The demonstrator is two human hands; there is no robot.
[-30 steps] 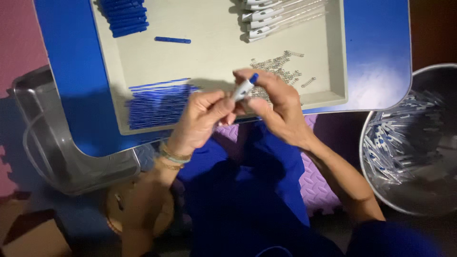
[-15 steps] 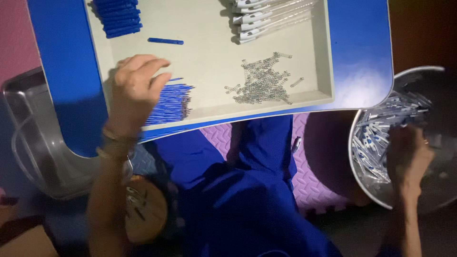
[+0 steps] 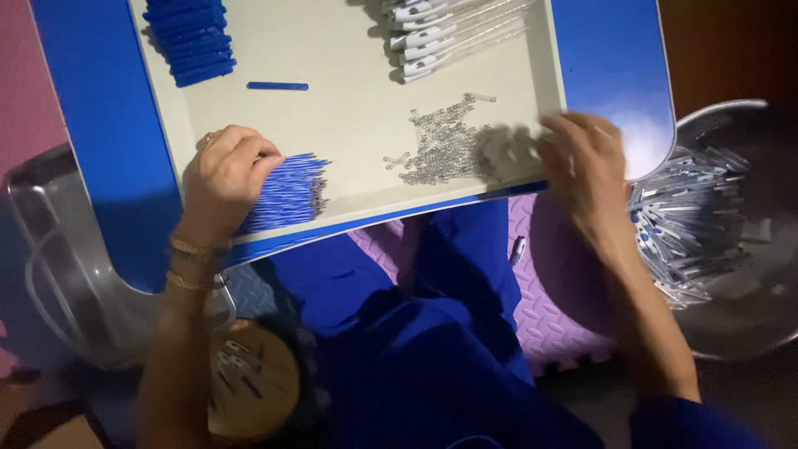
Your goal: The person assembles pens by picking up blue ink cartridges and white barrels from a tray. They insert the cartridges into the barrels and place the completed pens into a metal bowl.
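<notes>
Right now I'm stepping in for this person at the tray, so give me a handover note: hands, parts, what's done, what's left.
Left hand: fingers down on the pile of thin blue refill tubes.
Right hand: empty, open, blurred, at the right rim of the beige tray beside the heap of small metal springs.
Done: assembled pens lie in the round metal basin.
Left: clear pen barrels, stacked blue caps, springs and refills all still plentiful.

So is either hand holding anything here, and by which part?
Left hand rests on the blue refills, fingers curled at their near ends; a firm hold cannot be told. Right hand looks empty.
</notes>
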